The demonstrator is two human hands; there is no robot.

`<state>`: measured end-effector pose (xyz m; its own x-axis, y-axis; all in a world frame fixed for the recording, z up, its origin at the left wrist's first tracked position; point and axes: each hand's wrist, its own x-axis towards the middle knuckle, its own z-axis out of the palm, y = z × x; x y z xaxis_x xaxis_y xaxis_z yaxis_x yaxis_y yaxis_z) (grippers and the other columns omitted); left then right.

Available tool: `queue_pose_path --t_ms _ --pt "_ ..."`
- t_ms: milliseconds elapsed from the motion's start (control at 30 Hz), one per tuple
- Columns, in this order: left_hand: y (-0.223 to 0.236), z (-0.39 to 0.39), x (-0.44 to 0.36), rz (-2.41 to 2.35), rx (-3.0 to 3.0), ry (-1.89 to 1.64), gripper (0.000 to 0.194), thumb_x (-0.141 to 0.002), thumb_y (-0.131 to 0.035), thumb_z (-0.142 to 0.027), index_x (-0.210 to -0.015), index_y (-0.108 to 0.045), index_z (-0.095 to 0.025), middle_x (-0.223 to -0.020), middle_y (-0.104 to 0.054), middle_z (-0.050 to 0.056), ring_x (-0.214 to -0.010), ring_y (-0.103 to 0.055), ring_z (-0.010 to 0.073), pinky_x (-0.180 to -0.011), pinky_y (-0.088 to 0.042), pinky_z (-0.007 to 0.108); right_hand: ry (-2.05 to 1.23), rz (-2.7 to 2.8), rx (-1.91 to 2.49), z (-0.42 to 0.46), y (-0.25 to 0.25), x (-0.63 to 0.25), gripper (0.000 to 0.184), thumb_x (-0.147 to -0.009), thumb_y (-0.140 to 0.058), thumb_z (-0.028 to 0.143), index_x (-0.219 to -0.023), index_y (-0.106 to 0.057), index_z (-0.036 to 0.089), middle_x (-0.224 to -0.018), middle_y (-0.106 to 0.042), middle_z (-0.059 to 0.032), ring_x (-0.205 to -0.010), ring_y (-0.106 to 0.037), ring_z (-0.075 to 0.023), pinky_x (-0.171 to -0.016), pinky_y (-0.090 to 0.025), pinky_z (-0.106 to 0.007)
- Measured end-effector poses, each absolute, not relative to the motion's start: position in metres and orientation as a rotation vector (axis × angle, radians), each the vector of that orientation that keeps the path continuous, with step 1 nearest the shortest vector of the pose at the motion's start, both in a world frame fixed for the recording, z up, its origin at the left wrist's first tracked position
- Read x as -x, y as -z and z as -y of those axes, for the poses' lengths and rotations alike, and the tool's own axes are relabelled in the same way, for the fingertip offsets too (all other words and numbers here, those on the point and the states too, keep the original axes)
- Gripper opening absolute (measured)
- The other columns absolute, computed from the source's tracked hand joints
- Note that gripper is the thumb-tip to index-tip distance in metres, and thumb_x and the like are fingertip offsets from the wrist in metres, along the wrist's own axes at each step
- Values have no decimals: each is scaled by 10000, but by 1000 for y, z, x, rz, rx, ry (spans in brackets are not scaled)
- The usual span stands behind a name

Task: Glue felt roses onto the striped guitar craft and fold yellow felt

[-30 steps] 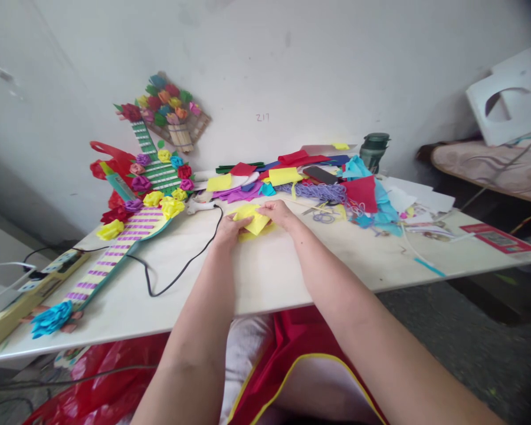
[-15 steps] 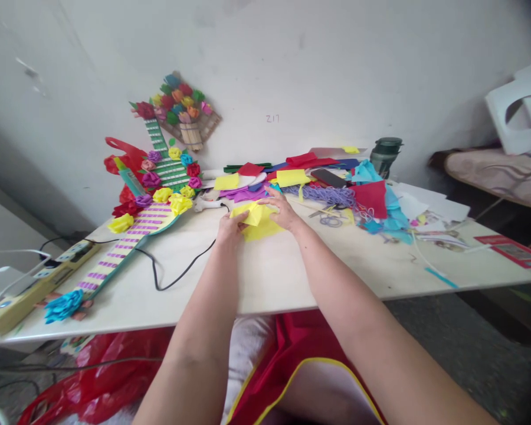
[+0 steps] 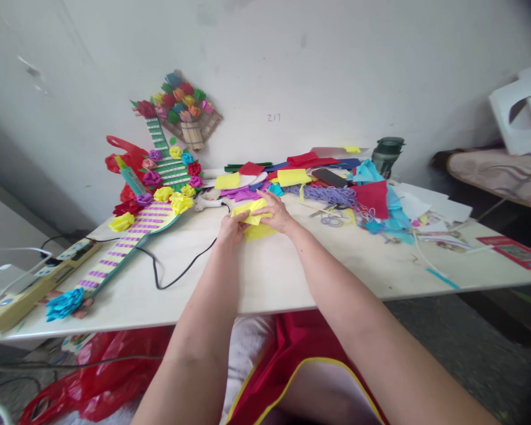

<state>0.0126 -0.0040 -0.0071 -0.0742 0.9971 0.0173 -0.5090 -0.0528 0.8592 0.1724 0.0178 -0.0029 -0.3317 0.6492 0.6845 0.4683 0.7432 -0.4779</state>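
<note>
Over the white table, a piece of yellow crepe paper (image 3: 253,216) is held between my two hands, its sheet folded or bunched. My left hand (image 3: 232,229) pinches its left side, thumb on top. On the right side, my right hand (image 3: 278,215) has its thumb and fingers around the paper's edge, with the upper fingers stretched out. Below them lies more yellow paper (image 3: 261,231); whether the two are joined I cannot tell. A white glue gun (image 3: 207,203) with a black cord lies just beyond my left hand.
Left stands a guitar-shaped craft (image 3: 137,230) with paper flowers, near a power strip (image 3: 44,286). Along the wall lie coloured crepe paper (image 3: 292,177), purple yarn (image 3: 330,195), a phone (image 3: 330,177) and a dark green bottle (image 3: 387,156). Paper scraps (image 3: 413,203) lie at the right.
My right hand has let go of the paper's top edge, spread its fingers, then closed in on the right side. The yellow paper is more folded, and the view has shifted slightly left.
</note>
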Motion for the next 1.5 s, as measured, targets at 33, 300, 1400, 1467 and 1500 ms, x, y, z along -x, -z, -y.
queue_pose_path --t_ms 33,300,1400,1467,1500 --pt "6 5 -13 -834 -797 -1488 262 -559 -735 -70 -794 -623 -95 -784 -699 84 -849 -674 246 -762 -571 337 -241 1984 856 -18 3 -172 283 -585 -679 50 -736 -745 280 -1347 -487 27 -1335 -303 -298 -1116 -224 -498" --pt "4 9 -15 -870 -863 -1465 247 -551 -728 -63 -768 -619 -106 -779 -685 58 -811 -674 207 -752 -573 318 -267 1888 866 -19 5 -170 119 -615 -752 189 -705 -728 264 -1308 -530 -2 -1340 -283 -278 -1112 -223 -474" --pt "7 9 -18 -780 -1021 -1328 338 -514 -794 -168 -815 -648 -118 -854 -709 77 -795 -678 209 -734 -554 299 -311 1741 1058 -21 9 -167 248 -622 -714 246 -464 -526 214 -1109 -631 -53 -1131 -454 -270 -1008 -322 -426" --pt "8 8 -18 -788 -1032 -1334 351 -500 -804 -160 -813 -654 -110 -840 -708 74 -757 -677 194 -725 -553 290 -328 1738 1069 -20 9 -167 230 -613 -709 217 -470 -529 214 -1111 -626 -56 -1138 -443 -271 -1013 -320 -431" --pt "8 8 -19 -791 -1037 -1336 353 -498 -806 -161 -813 -656 -107 -840 -708 76 -751 -676 192 -725 -553 290 -334 1736 1075 -20 9 -166 225 -610 -707 209 -470 -532 214 -1111 -624 -58 -1141 -440 -270 -1015 -319 -432"
